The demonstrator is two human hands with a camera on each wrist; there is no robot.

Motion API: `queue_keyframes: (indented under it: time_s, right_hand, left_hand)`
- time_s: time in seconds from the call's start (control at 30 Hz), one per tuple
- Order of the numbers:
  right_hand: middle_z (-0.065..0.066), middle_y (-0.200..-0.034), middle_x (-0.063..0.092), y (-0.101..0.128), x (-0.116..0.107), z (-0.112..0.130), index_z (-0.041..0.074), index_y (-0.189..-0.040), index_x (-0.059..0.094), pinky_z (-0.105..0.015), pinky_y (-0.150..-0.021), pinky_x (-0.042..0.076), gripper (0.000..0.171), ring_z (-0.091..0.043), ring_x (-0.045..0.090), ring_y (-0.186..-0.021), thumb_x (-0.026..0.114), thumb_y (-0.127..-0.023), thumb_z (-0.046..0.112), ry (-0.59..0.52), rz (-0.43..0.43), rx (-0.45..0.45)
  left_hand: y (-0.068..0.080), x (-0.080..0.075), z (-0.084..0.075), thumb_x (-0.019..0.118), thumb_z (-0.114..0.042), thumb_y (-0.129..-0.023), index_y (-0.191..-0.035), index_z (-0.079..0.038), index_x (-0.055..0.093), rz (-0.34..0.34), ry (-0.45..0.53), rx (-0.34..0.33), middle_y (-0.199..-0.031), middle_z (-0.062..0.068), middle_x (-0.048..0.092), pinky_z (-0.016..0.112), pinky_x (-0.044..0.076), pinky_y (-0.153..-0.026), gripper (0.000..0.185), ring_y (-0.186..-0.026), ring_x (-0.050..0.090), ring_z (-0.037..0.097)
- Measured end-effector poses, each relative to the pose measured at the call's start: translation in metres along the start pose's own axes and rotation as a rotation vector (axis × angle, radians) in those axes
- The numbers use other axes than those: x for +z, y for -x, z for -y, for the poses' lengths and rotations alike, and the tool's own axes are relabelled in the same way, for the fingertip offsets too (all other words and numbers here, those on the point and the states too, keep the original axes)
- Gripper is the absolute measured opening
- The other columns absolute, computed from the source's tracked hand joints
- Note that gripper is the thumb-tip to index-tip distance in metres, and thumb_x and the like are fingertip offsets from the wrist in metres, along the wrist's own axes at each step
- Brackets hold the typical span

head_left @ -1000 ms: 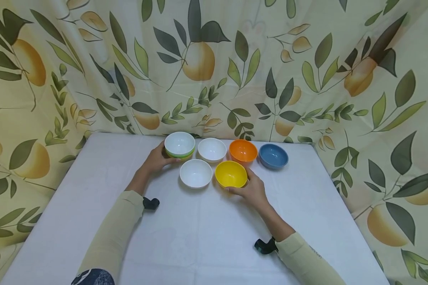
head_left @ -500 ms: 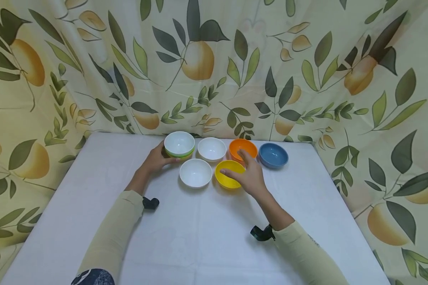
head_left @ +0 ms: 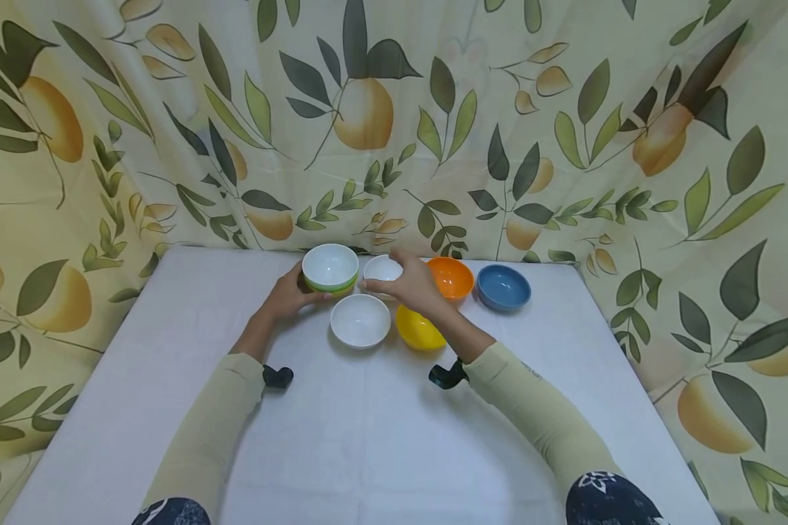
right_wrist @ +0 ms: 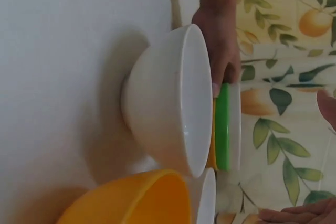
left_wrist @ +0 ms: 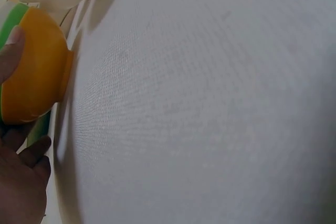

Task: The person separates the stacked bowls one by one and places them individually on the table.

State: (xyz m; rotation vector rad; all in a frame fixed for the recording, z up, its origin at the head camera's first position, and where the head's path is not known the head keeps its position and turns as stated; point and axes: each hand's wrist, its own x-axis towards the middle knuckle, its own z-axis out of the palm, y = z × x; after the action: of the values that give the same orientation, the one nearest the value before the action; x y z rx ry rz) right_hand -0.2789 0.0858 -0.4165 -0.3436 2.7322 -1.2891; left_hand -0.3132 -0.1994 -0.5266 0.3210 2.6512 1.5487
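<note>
My left hand (head_left: 287, 295) gripped the stack (head_left: 330, 269) at the far left of the counter (head_left: 171, 350): white bowl on top, green beneath, an orange base showing at the wrist. My right hand (head_left: 408, 284) hovered over the far white bowl (head_left: 379, 269), fingers spread loosely, gripping nothing that I could see. The near white bowl (head_left: 360, 319) sat just right of the stack, the yellow bowl (head_left: 416, 329) under my right forearm; orange bowl (head_left: 452, 277) and blue bowl (head_left: 503, 286) lay further right. Step judged: gathering bowls onto the stack. Next move would call for closing on the far white bowl's rim and lifting it clear of its neighbours.
</note>
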Motion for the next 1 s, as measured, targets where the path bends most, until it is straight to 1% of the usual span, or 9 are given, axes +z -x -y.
queue_keyframes:
  time_s: [0.07, 0.17, 0.33, 0.4, 0.5, 0.6, 0.73, 0.9, 1.0]
  right_hand:
    - [-0.02, -0.159, 0.046, -0.011, 0.005, 0.006, -0.001, -0.158, 0.041, -0.055, -0.116, 0.043, 0.102, -0.041, 0.043, -0.145, 0.087, -0.083, 0.051, 0.018, 0.018, -0.017]
    - [-0.021, -0.161, 0.043, -0.025, 0.014, 0.014, -0.001, -0.159, 0.039, -0.054, -0.117, 0.042, 0.105, -0.041, 0.042, -0.146, 0.088, -0.082, 0.051, 0.05, 0.034, -0.032]
    - [-0.02, -0.165, 0.038, -0.047, 0.027, 0.021, -0.002, -0.162, 0.033, -0.052, -0.118, 0.041, 0.115, -0.037, 0.039, -0.149, 0.089, -0.08, 0.056, 0.112, 0.06, -0.011]
    - [-0.019, -0.164, 0.04, -0.057, 0.032, 0.019, -0.001, -0.162, 0.033, -0.051, -0.118, 0.042, 0.117, -0.036, 0.042, -0.147, 0.09, -0.078, 0.056, 0.131, 0.073, -0.009]
    - [-0.02, -0.158, 0.047, -0.069, 0.04, 0.014, 0.0, -0.16, 0.036, -0.049, -0.113, 0.047, 0.118, -0.034, 0.051, -0.138, 0.093, -0.074, 0.056, 0.156, 0.1, -0.009]
    - [-0.017, -0.148, 0.056, -0.076, 0.046, 0.01, 0.003, -0.156, 0.043, -0.046, -0.107, 0.052, 0.111, -0.031, 0.057, -0.127, 0.095, -0.072, 0.054, 0.172, 0.137, -0.023]
    - [-0.012, -0.135, 0.063, -0.08, 0.053, 0.011, 0.005, -0.147, 0.05, -0.041, -0.1, 0.056, 0.098, -0.027, 0.062, -0.119, 0.097, -0.072, 0.048, 0.193, 0.154, -0.047]
    - [-0.01, -0.126, 0.067, -0.081, 0.06, 0.015, 0.003, -0.138, 0.056, -0.039, -0.095, 0.057, 0.09, -0.025, 0.064, -0.112, 0.099, -0.071, 0.046, 0.209, 0.161, -0.071]
    - [-0.01, -0.124, 0.066, -0.081, 0.062, 0.015, 0.003, -0.136, 0.058, -0.039, -0.094, 0.057, 0.089, -0.024, 0.065, -0.111, 0.099, -0.07, 0.046, 0.226, 0.155, -0.074]
  left_hand:
    - [0.0, 0.0, 0.0, 0.091, -0.035, -0.084, -0.167, -0.007, 0.022, 0.003, -0.009, -0.006, -0.166, 0.02, 0.036, 0.057, 0.013, -0.128, 0.111, -0.155, 0.027, 0.038]
    - [0.0, -0.001, -0.001, 0.09, -0.035, -0.085, -0.168, -0.007, 0.021, 0.009, -0.014, -0.011, -0.166, 0.02, 0.035, 0.057, 0.014, -0.128, 0.111, -0.155, 0.027, 0.038]
    - [-0.001, 0.0, 0.001, 0.09, -0.033, -0.086, -0.167, -0.006, 0.023, 0.012, -0.003, 0.012, -0.164, 0.02, 0.038, 0.055, 0.015, -0.128, 0.108, -0.154, 0.03, 0.037]
    - [-0.002, -0.001, 0.002, 0.089, -0.033, -0.086, -0.167, -0.006, 0.023, 0.012, -0.008, 0.016, -0.164, 0.02, 0.038, 0.055, 0.014, -0.128, 0.108, -0.154, 0.03, 0.037]
    - [-0.002, -0.002, 0.003, 0.09, -0.032, -0.086, -0.167, -0.006, 0.023, 0.013, -0.022, 0.013, -0.165, 0.021, 0.038, 0.056, 0.014, -0.128, 0.108, -0.154, 0.03, 0.038]
    - [-0.002, -0.002, 0.004, 0.09, -0.032, -0.085, -0.167, -0.006, 0.023, 0.017, -0.033, 0.002, -0.164, 0.021, 0.037, 0.058, 0.014, -0.127, 0.109, -0.153, 0.03, 0.04]
    - [-0.002, -0.002, 0.003, 0.09, -0.033, -0.085, -0.166, -0.007, 0.025, 0.015, -0.035, 0.008, -0.163, 0.021, 0.04, 0.058, 0.017, -0.127, 0.107, -0.152, 0.032, 0.04]
    - [-0.002, -0.003, 0.003, 0.087, -0.03, -0.088, -0.166, -0.006, 0.027, 0.01, -0.041, 0.027, -0.162, 0.022, 0.041, 0.059, 0.018, -0.126, 0.101, -0.152, 0.033, 0.041]
    - [-0.002, -0.003, 0.004, 0.085, -0.029, -0.089, -0.166, -0.004, 0.026, 0.014, -0.047, 0.028, -0.163, 0.023, 0.04, 0.059, 0.018, -0.127, 0.1, -0.152, 0.032, 0.041]
